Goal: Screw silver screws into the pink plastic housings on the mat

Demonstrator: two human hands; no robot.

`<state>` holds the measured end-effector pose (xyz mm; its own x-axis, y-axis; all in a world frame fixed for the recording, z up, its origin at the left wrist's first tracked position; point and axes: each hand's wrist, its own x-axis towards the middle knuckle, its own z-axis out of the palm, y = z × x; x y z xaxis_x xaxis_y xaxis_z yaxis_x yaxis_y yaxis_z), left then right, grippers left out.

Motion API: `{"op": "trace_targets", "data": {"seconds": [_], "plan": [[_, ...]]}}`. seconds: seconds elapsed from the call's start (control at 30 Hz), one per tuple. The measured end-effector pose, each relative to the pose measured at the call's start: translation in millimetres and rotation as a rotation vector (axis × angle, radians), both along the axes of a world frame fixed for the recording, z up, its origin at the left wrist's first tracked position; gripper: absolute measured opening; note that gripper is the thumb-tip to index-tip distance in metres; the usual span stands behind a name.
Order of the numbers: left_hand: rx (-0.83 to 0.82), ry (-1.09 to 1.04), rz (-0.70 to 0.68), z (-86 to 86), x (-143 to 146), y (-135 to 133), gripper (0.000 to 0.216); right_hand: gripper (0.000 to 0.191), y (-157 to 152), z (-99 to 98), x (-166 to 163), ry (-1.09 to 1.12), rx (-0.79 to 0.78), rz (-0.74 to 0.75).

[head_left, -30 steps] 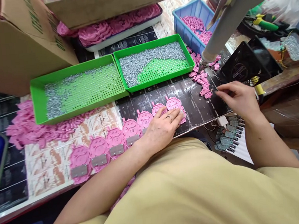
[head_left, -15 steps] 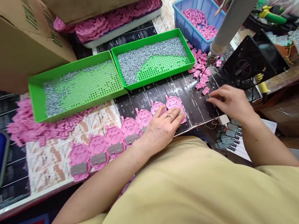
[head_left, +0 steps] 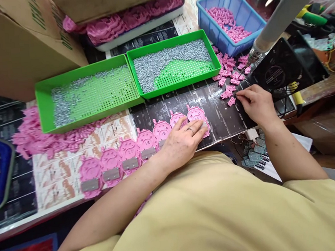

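Note:
My left hand (head_left: 183,137) lies flat with fingers stretched over the right end of a row of pink plastic housings (head_left: 147,139). Its fingertips rest on the last housing (head_left: 197,115), where a grey plate partly shows under them. Similar grey plates (head_left: 111,174) sit on the lower part of the other housings. At the table's right side, my right hand (head_left: 255,103) is closed in a pinch beside small pink plastic parts (head_left: 227,92). Whatever is between its fingertips is too small to make out. Just above it hangs a powered screwdriver (head_left: 255,53), its tip near the pink parts.
Two green trays (head_left: 137,97) of small metal screws stand behind the row. A blue crate (head_left: 233,49) of pink pieces is at the back. A black fan (head_left: 277,71) stands right of my right hand. Cardboard boxes (head_left: 11,49) and a pink pile (head_left: 33,133) are on the left.
My right hand has moved forward, away from my body, to beside the small pink parts, still pinched. The hanging screwdriver has shifted right. My left hand stays on the housings.

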<state>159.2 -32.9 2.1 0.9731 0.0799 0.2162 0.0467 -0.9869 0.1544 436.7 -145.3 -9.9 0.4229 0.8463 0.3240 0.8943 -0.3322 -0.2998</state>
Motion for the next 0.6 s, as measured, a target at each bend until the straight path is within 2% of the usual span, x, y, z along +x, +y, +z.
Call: {"op": "trace_targets", "data": {"seconds": [0.13,0.23,0.33,0.4,0.5,0.6], "plan": [[0.011,-0.049,0.002,-1.2,0.2,-2.1,0.031,0.024,-2.9,11.3,-8.0,-0.047,0.005,0.057],[0.016,-0.091,0.008,-2.6,0.7,-5.0,0.029,0.026,-6.8,17.7,-17.0,-0.151,-0.071,0.153],[0.025,-0.095,0.016,-4.6,1.1,-7.4,0.028,0.024,-8.8,17.1,-23.4,-0.199,-0.113,0.148],[0.032,-0.107,0.018,-5.6,1.3,-8.2,0.027,0.023,-9.6,14.1,-25.8,-0.126,-0.055,0.115],[0.045,-0.140,0.014,-6.1,1.5,-8.3,0.026,0.026,-11.8,9.3,-29.5,0.185,0.086,0.078],[0.053,-0.138,0.011,-6.3,2.0,-8.2,0.027,0.027,-15.4,8.4,-33.4,0.394,0.106,0.073]]}}
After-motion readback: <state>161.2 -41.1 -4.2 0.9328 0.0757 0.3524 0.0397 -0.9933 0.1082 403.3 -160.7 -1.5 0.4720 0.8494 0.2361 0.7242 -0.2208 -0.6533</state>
